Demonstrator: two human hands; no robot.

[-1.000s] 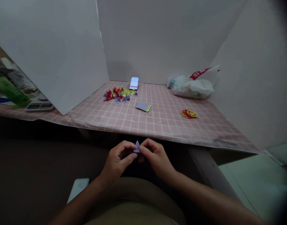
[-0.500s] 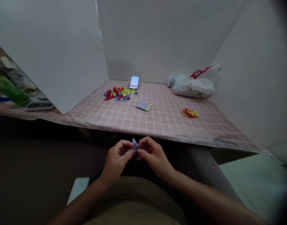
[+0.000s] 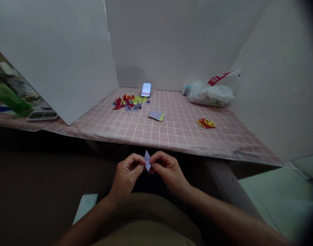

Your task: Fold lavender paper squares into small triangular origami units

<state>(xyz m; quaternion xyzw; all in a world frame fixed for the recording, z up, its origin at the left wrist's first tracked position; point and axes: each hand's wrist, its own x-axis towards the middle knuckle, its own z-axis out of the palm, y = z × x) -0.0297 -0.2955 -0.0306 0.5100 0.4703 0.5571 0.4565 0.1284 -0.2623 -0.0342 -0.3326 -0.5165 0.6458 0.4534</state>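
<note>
A small lilac folded origami paper (image 3: 147,160), diamond-shaped with its points up and down, is held in front of the table's near edge. My left hand (image 3: 128,172) pinches its left side between thumb and forefinger. On the right side, my right hand (image 3: 168,171) pinches it the same way. Beyond them on the table lies a stack of paper squares (image 3: 156,115), lilac on top with yellow-green beneath. Farther left sits a cluster of small folded paper pieces (image 3: 129,101) in red, orange, yellow and purple.
A lit phone (image 3: 146,90) leans at the back of the checked pink table (image 3: 182,131). Red and yellow flat cut-outs (image 3: 207,123) lie right, before a white plastic bag (image 3: 211,94). A kitchen scale (image 3: 43,115) stands left, behind a white panel (image 3: 69,61). A white object (image 3: 85,206) lies beside my left forearm.
The lilac paper has opened from a narrow, tilted triangle into a taller diamond, its lower point now showing between my thumbs. Both hands keep their pinch and barely shift.
</note>
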